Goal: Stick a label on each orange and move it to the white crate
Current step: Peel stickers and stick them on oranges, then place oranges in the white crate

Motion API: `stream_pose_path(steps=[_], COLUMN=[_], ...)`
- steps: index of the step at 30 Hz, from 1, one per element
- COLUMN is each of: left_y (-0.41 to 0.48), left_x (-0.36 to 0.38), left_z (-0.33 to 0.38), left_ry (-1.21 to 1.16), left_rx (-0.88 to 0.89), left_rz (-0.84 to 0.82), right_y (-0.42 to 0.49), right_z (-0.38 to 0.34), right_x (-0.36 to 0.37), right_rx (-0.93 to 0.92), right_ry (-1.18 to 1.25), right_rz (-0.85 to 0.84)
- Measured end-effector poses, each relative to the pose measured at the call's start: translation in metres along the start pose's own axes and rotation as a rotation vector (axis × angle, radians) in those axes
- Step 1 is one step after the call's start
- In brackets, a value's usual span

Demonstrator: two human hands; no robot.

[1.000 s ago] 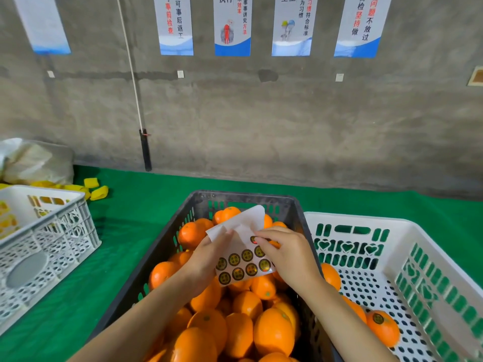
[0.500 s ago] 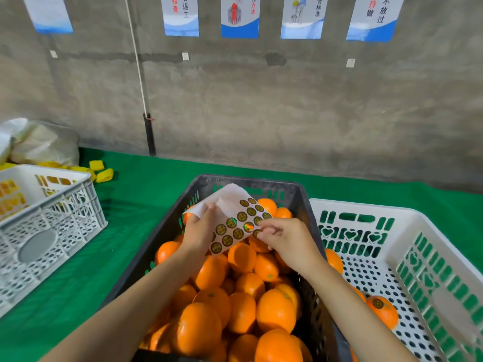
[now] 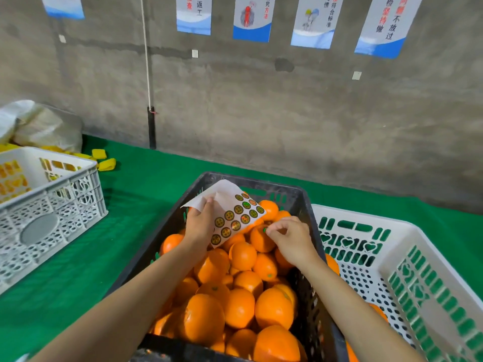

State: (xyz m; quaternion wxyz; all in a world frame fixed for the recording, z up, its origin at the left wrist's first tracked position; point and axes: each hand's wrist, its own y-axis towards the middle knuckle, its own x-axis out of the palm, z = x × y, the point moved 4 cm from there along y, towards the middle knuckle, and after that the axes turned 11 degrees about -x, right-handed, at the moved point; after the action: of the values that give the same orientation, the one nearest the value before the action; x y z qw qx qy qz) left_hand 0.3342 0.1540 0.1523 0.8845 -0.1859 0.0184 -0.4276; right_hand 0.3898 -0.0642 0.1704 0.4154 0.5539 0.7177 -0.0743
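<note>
Head view | left hand grips sticker sheet | right hand pinches label against far orange in black crate (white crate right) | risk: label could curl onto fingertip and stick crooked.

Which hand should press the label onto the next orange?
Right. The right hand pinches a peeled label right at an orange in the black crate; the left hand is occupied holding the sheet.
</note>
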Motion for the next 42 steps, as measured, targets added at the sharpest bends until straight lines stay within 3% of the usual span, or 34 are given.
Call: stream_pose_path(steps=[6,10,25,34,38,42], left_y=[-0.004,-0.004,-0.003,0.001,0.002,0.001], left_x=[0.001,0.002,0.003,0.002,0.001,0.001], left_z=[0.001,0.001,-0.004,-0.005,-0.005,-0.006], left_ry=[0.009,0.013,0.002,0.014,0.021,0.007], left_rx=[-0.021,-0.028,-0.022,-0.022,-0.035,-0.043], left_rz=[-0.021,-0.044,-0.103,-0.063,-0.058,-0.064], right_y=[0.006,0.007,0.019,0.031,0.034,0.037], right_z=[0.014,0.022,0.012,0.037,0.037,0.042], right_x=[0.014,0.016,0.020,0.021,0.024,0.023], right_rx=[0.160,0.212,0.007,0.338,0.391,0.375], right_ry=[0.096,0.132,-0.182,0.297,0.300,0.341], right_rz=[-0.166,-0.184,-0.115,-0.170,-0.291,-0.197])
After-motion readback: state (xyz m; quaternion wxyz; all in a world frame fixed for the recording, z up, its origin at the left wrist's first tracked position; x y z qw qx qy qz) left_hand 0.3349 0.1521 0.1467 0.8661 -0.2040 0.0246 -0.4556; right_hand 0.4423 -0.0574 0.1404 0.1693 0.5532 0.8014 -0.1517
